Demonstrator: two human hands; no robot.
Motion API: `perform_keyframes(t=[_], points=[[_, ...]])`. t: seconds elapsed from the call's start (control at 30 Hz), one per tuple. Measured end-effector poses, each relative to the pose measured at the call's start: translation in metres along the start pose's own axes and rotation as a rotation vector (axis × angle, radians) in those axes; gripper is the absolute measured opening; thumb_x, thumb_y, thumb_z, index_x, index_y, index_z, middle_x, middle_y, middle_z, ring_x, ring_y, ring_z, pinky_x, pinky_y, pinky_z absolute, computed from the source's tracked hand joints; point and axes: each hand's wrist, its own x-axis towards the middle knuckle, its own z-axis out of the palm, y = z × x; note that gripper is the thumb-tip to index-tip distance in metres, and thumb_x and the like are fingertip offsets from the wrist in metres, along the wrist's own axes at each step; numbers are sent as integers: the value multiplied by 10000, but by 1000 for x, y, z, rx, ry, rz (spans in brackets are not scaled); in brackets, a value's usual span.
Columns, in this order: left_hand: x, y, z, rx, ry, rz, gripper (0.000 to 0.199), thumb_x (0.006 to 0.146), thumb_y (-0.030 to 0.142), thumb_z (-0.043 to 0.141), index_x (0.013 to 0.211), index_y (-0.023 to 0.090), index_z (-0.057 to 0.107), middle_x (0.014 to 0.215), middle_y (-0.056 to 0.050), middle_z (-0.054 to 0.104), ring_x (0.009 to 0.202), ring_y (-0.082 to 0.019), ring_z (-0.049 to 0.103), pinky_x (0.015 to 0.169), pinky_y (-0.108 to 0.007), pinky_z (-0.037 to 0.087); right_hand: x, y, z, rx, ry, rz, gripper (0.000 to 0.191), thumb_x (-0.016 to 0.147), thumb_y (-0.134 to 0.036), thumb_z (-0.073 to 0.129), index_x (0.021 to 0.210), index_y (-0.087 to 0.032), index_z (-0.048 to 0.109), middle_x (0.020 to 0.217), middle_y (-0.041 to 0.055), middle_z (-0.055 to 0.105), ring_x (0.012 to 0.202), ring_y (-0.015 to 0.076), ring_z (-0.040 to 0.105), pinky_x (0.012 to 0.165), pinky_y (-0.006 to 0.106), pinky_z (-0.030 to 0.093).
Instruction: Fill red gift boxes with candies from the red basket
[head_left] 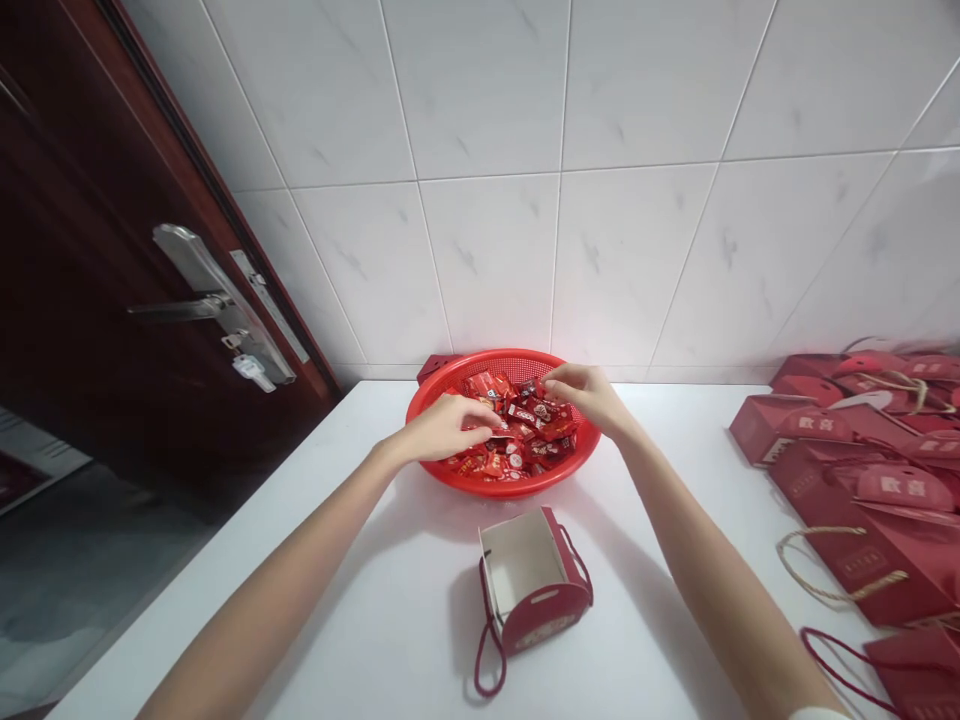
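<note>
A red plastic basket holds many small candies in red wrappers. My left hand reaches over its left side, thumb and fingers closed on a wrapped candy. Over the right rim hangs my right hand, its fingers curled and pinched together above the candies; what lies between them is hidden. Nearer to me, between my forearms, stands a small dark red gift box with its top open, a pale bare inside and dark red cord handles.
Several filled-out red gift boxes with rope handles crowd the right of the white table. Another red box shows behind the basket. A tiled wall closes off the back. On the left is a brown door with keys.
</note>
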Motion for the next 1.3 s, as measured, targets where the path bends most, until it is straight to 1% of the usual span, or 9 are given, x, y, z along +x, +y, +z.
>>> perform_keyframes(t=[0.1, 0.23, 0.47, 0.6, 0.67, 0.8, 0.93, 1.17, 1.3], points=[[45, -9, 11, 130, -271, 70, 393, 825, 116, 552, 1129, 242, 766, 1182, -35, 767, 1111, -212, 689, 1009, -295, 488, 18, 16, 15, 124, 34, 54, 132, 763, -296, 692, 806, -171, 698, 823, 52, 740, 724, 168, 686, 720, 307, 561], [90, -9, 35, 413, -457, -30, 602, 722, 62, 619, 1294, 242, 676, 1237, -87, 735, 1073, -278, 698, 893, -332, 546, 23, 26, 21, 233, 8, 87, 156, 717, -314, 735, 771, -176, 685, 811, 37, 727, 688, 155, 683, 690, 288, 558], [117, -22, 53, 498, -443, -28, 521, 654, 99, 696, 1170, 172, 707, 1313, -156, 660, 1045, -322, 680, 813, -340, 536, 21, 33, 13, 380, 31, 147, 191, 690, -334, 753, 784, -177, 695, 784, 33, 725, 675, 139, 674, 666, 267, 555], [113, -32, 38, 266, -351, -31, 155, 765, 215, 641, 878, 161, 733, 856, -66, 735, 783, -234, 669, 698, -302, 490, 26, 37, 13, 403, 75, 177, 166, 661, -308, 762, 743, -180, 695, 766, 29, 722, 659, 128, 656, 637, 251, 535], [107, -34, 28, 53, -240, -3, 179, 830, 281, 596, 856, 153, 720, 824, -59, 717, 789, -220, 649, 731, -307, 476, 28, 38, 13, 404, 124, 194, 162, 649, -306, 774, 725, -189, 691, 735, 22, 713, 659, 133, 649, 637, 257, 531], [92, -30, 16, -767, -54, 74, 248, 854, 391, 633, 859, 151, 697, 865, -74, 694, 832, -213, 630, 808, -336, 471, 27, 38, 12, 402, 118, 163, 205, 671, -353, 793, 795, -213, 710, 800, 28, 733, 758, 178, 680, 686, 303, 546], [82, -18, 19, -1374, -65, 37, 153, 831, 301, 663, 780, 159, 634, 740, -41, 605, 714, -177, 580, 769, -329, 489, 22, 32, 12, 428, 1, 14, 315, 734, -397, 790, 1011, -259, 732, 1063, 47, 752, 1049, 229, 680, 867, 370, 550], [83, -5, 36, -1573, -255, -90, 99, 858, 227, 615, 783, 165, 594, 637, -1, 502, 600, -138, 490, 651, -282, 461, 15, 19, 10, 495, -119, -111, 352, 793, -446, 776, 1102, -283, 728, 1217, 39, 720, 1089, 230, 672, 951, 401, 537], [83, -8, 41, -1522, -329, -120, 182, 822, 280, 685, 724, 177, 571, 613, 0, 529, 586, -139, 511, 628, -282, 443, 12, 15, 12, 549, -226, -84, 294, 740, -430, 828, 960, -260, 730, 948, 8, 752, 845, 193, 699, 778, 344, 566]])
